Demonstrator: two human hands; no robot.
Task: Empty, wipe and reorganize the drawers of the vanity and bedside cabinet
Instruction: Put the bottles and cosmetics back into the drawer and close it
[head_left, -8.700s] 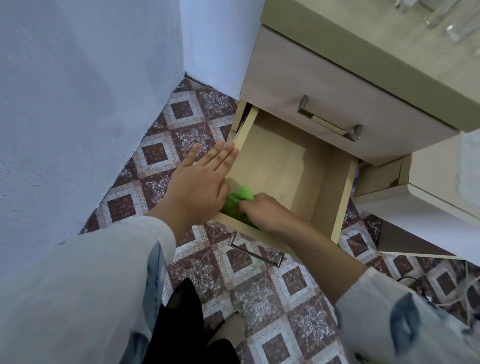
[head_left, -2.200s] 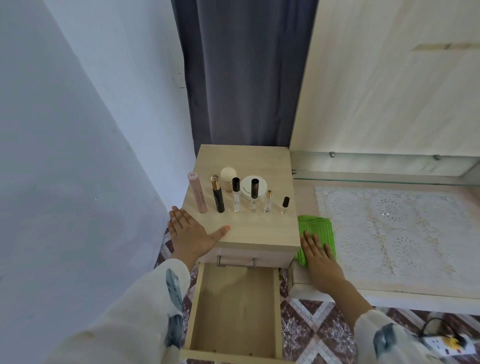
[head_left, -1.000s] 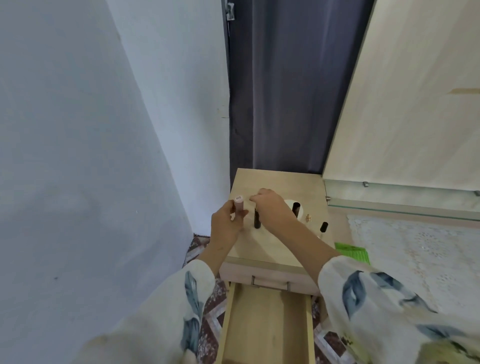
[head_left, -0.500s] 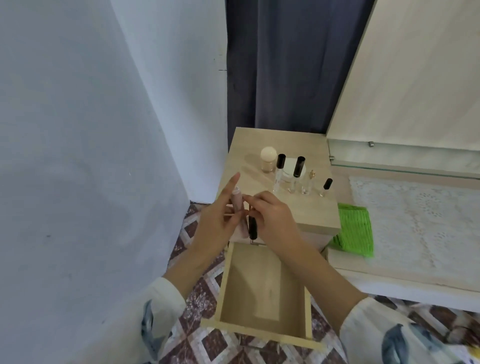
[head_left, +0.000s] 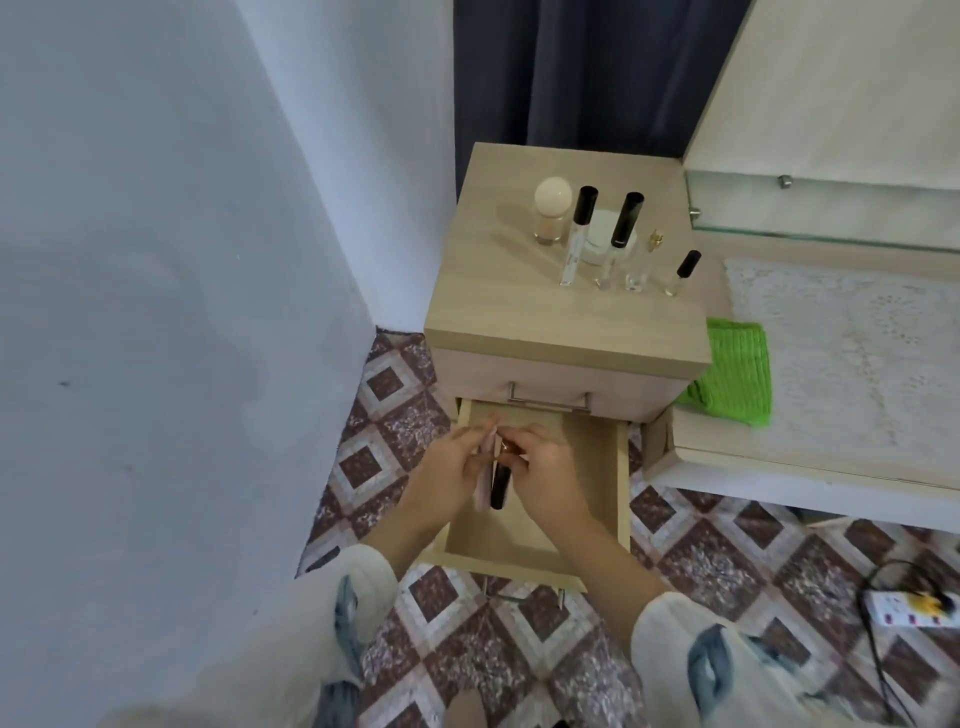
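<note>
The bedside cabinet has its lower drawer pulled out over the floor. Both my hands are down inside that drawer. My left hand holds a pale pink tube and my right hand pinches a black tube with a gold neck; the two tubes lie side by side between the hands. On the cabinet top stand several cosmetics: a round-capped bottle, a white jar and slim vials with black caps.
A green cloth lies on the vanity surface beside the cabinet, next to a white lace mat. A wall stands close on the left. A power strip with cable lies on the tiled floor at the right.
Both hands took the pink tube and the black tube off the cabinet top and brought them down into the open drawer. The view tilted downward.
</note>
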